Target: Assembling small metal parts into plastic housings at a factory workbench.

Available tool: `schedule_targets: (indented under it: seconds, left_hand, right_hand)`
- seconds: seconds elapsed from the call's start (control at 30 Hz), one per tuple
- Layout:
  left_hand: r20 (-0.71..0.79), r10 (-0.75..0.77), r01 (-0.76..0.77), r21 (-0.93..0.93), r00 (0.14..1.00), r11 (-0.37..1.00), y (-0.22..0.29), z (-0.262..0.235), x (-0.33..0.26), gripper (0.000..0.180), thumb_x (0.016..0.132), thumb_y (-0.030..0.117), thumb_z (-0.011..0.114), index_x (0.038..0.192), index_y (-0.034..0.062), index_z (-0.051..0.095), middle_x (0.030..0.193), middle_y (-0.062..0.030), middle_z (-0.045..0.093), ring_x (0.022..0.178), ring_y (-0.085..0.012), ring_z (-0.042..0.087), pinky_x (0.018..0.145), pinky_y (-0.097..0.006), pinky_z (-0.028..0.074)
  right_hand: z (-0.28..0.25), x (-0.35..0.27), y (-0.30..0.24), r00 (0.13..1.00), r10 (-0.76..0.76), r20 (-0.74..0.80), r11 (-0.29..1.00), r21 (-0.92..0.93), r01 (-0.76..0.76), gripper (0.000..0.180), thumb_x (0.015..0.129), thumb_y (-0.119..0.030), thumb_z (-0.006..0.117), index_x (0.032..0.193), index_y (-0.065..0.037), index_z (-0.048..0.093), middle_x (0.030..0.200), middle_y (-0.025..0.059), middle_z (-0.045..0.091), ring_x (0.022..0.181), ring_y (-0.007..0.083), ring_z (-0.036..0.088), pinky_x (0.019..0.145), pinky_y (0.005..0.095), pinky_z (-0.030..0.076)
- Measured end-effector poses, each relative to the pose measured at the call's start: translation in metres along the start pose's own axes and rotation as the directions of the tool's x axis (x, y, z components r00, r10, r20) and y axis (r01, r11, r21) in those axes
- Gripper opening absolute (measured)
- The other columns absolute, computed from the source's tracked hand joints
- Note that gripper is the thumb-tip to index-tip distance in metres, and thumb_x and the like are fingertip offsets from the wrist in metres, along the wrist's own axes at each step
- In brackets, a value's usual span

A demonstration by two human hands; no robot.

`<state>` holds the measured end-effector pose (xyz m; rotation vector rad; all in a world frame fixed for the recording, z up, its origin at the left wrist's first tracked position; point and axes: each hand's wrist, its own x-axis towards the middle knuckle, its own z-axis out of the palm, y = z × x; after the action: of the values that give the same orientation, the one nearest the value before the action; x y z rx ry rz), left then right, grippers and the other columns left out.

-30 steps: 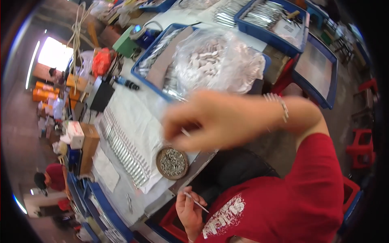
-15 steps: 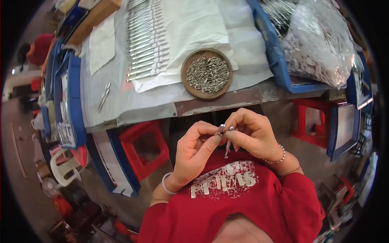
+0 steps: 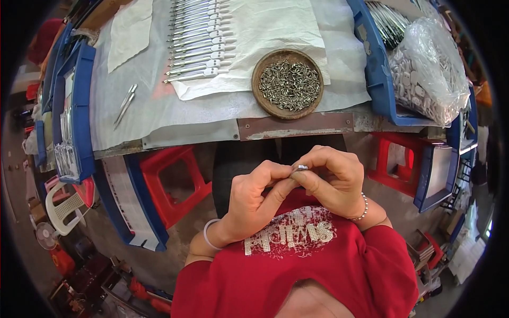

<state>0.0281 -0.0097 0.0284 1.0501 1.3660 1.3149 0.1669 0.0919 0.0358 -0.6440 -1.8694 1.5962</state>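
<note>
My left hand (image 3: 257, 193) and my right hand (image 3: 333, 177) meet in front of my chest, just off the table's near edge. Thumbs and forefingers of both are pinched together, tip against tip. A tiny shiny silver bit (image 3: 301, 168) shows at the right fingertips. It is too small to name, and the fingers hide whatever else they hold. Beyond the hands, a round wooden bowl (image 3: 258, 99) of small metal pieces (image 3: 289, 85) stands on the table. To its left, slim silver tools with white ends (image 3: 204, 63) lie in a row on white paper (image 3: 275, 37).
Two loose slim metal pieces (image 3: 125, 106) lie on the table's left part. A blue bin (image 3: 377, 87) at right holds a clear bag (image 3: 432, 69) of white parts. Another blue bin (image 3: 83, 106) stands at left. Red stools (image 3: 172, 185) flank me below the table.
The fingertips have come together. A thin pale piece that hung below my right fingers no longer shows. The whole view has shifted slightly.
</note>
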Motion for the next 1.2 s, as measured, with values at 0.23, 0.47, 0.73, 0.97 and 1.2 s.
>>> schedule_targets:
  seconds: [0.23,0.47,0.73,0.97,1.2]
  left_hand:
    - [0.000,-0.097,0.096,-0.144,0.995,0.985,-0.003,-0.003,-0.004,0.011,0.086,0.004,0.059,0.095,-0.0022,0.056,0.076,-0.0089,0.066,0.070,-0.0073,0.063,0.059,-0.018,0.048]
    - [-0.002,-0.033,0.032,-0.145,0.999,0.989,-0.002,-0.002,-0.004,0.010,0.086,0.003,0.060,0.093,-0.0024,0.056,0.074,-0.0085,0.066,0.068,-0.0067,0.063,0.058,-0.019,0.047]
    - [0.095,-0.278,0.292,-0.210,0.956,0.933,-0.003,-0.008,-0.004,0.009,0.087,0.005,0.058,0.085,-0.0029,0.053,0.071,-0.0061,0.065,0.068,-0.0059,0.062,0.056,-0.019,0.047]
    - [0.311,-0.403,0.508,-0.458,0.861,0.730,-0.003,-0.021,0.023,0.010,0.088,0.006,0.055,0.092,-0.0015,0.050,0.086,-0.0139,0.064,0.075,-0.0200,0.066,0.064,-0.028,0.056]
    - [0.378,-0.441,0.581,-0.546,0.814,0.604,-0.008,-0.027,0.036,0.011,0.087,0.009,0.058,0.090,-0.0004,0.054,0.083,-0.0162,0.064,0.072,-0.0236,0.067,0.062,-0.029,0.057]
  right_hand:
    - [0.002,0.003,-0.001,0.998,0.038,0.046,0.999,-0.018,-0.037,0.006,0.079,0.002,0.062,0.084,0.004,0.059,0.065,0.0072,0.059,0.047,0.0055,0.051,0.042,0.0175,0.036]
    - [0.004,0.001,-0.009,1.000,0.015,-0.001,0.996,-0.085,-0.015,0.009,0.076,-0.002,0.068,0.081,0.000,0.061,0.063,0.0057,0.057,0.051,0.0088,0.055,0.046,0.0208,0.041]
    - [0.007,0.004,-0.011,0.947,0.318,0.042,0.947,0.032,-0.320,0.009,0.082,-0.003,0.062,0.079,0.003,0.057,0.062,0.0041,0.059,0.050,0.0055,0.055,0.043,0.0183,0.042]
    - [0.004,0.024,0.007,0.791,0.601,0.117,0.733,0.314,-0.603,0.017,0.084,-0.014,0.062,0.075,-0.003,0.053,0.057,-0.0004,0.052,0.039,0.0023,0.042,0.035,0.0156,0.030]
    - [0.002,0.030,0.021,0.755,0.631,0.179,0.608,0.489,-0.625,0.017,0.084,-0.014,0.062,0.074,-0.005,0.052,0.056,-0.0011,0.049,0.036,0.0031,0.036,0.032,0.0181,0.026]
